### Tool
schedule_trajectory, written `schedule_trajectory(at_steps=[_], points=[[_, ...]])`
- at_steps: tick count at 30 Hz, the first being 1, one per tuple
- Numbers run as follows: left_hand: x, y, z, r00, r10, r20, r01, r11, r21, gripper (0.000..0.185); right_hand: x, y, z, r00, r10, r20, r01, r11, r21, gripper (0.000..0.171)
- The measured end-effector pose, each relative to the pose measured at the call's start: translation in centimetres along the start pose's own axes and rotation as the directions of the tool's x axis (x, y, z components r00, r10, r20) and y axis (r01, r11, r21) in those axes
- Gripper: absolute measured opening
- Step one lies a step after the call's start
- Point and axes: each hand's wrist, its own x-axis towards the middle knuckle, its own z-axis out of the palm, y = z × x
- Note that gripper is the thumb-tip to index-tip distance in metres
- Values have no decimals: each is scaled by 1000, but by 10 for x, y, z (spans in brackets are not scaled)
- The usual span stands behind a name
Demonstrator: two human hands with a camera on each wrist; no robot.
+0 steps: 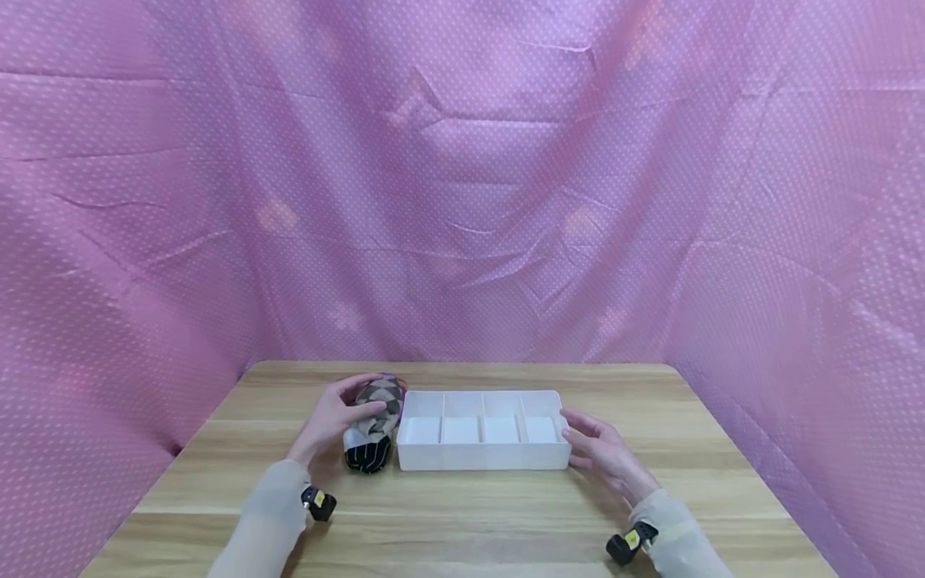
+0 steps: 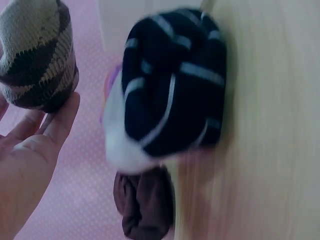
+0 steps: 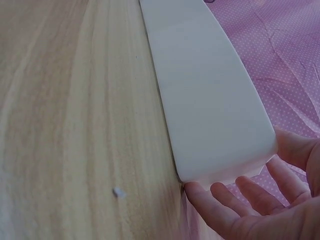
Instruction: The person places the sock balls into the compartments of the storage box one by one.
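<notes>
Pinching an argyle rolled sock [image 1: 385,392] between thumb and fingers, the left hand [image 1: 334,414] is at the left of the worktop [image 1: 462,522]; a pale sleeve covers its forearm. The left wrist view shows the argyle sock at a higher level than the others; contact with them cannot be told. On the side away from the box, a dark brown rolled sock [image 2: 145,202], clear in that view only. Next, nearer the person, a black rolled sock with white stripes [image 1: 368,455], touching a white sock [image 1: 354,438]. Just beside these, a white box [image 1: 484,457] upright on the worktop, three dividers making four compartments in a row. At its right end, the right hand [image 1: 605,455], fingers spread, fingertips touching the end wall. Behind: pink-purple dotted fabric [image 1: 462,201], creased.
</notes>
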Motion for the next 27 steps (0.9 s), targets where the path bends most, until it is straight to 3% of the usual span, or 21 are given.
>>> schedule_trajectory(at_steps=[6, 12, 20, 27], points=[[6, 10, 17, 999, 26, -31, -25, 999, 41, 61, -2, -5, 1, 1000, -7, 13, 7, 1000, 8, 58], [10, 16, 33, 1000, 8, -2, -8, 1000, 22, 66, -5, -4, 1, 1000, -7, 20, 7, 1000, 5, 57], [12, 22, 50, 997, 48, 67, -48, 999, 1, 61, -6, -3, 0, 999, -7, 39, 7, 1000, 2, 60], [15, 22, 59, 997, 29, 74, -30, 999, 16, 61, -8, -4, 1, 999, 1, 32, -2, 1000, 20, 58]])
